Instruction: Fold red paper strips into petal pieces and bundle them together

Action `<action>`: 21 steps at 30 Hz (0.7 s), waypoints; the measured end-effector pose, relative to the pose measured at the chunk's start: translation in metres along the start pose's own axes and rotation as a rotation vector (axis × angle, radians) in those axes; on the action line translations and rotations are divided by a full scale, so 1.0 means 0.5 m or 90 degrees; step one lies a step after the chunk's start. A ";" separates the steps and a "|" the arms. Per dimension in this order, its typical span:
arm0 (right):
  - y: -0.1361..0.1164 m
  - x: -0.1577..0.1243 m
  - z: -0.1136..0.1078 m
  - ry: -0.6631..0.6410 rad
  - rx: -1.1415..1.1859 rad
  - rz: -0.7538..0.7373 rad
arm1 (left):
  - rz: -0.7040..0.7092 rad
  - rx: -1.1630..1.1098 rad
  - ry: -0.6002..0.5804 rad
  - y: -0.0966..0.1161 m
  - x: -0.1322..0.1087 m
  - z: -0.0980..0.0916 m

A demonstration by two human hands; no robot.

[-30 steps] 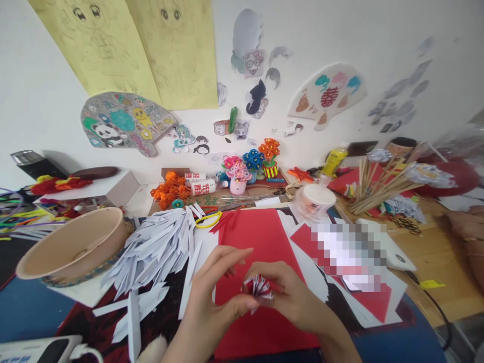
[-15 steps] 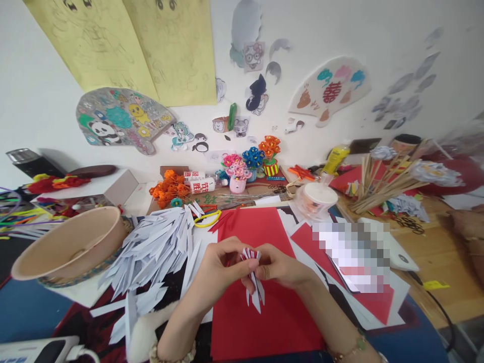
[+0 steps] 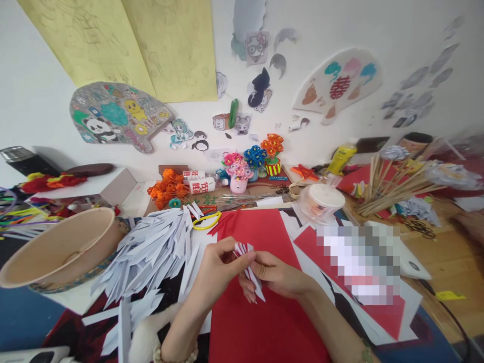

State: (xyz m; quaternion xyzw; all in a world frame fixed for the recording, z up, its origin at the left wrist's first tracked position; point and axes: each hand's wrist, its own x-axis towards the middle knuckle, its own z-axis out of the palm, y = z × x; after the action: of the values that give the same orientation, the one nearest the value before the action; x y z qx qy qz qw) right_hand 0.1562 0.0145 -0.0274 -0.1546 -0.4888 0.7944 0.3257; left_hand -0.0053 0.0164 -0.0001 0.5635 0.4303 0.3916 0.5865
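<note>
A small bundle of folded red-and-white paper strips (image 3: 255, 285) is pinched between my two hands above a red paper sheet (image 3: 264, 322). My left hand (image 3: 223, 262) grips it at the upper end, thumb in front. From the other side, my right hand (image 3: 274, 272) closes on the same bundle with thumb and fingers. The fan-like upper end shows between the hands, and pointed white ends stick out below. To the left of my left hand lies a heap of folded white paper strips (image 3: 151, 252).
A beige bowl-shaped container (image 3: 60, 247) stands at the left. Yellow-handled scissors (image 3: 207, 220) lie behind the red sheet. Pots of handmade flowers (image 3: 239, 184) line the wall. Right are a lidded plastic cup (image 3: 325, 199), wooden sticks (image 3: 381, 189) and a pixelated screen (image 3: 359, 264).
The bundle has turned in my hands, its lower tips now slanting to the right. My right hand's fingers have shifted beneath it. The camera view has moved slightly.
</note>
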 end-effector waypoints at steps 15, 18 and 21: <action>-0.026 -0.004 0.022 0.080 -0.220 -0.026 | -0.005 0.031 0.018 0.025 -0.009 0.003; -0.022 -0.004 0.021 0.090 -0.226 -0.027 | 0.005 0.055 0.011 0.033 -0.011 0.003; -0.019 -0.005 0.017 0.089 -0.230 -0.018 | 0.033 0.124 0.021 0.038 -0.013 0.003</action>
State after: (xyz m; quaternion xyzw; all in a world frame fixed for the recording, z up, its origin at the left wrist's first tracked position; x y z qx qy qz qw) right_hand 0.1569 0.0100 -0.0153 -0.2581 -0.6018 0.6764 0.3372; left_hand -0.0056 0.0110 0.0194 0.6223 0.4615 0.3720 0.5112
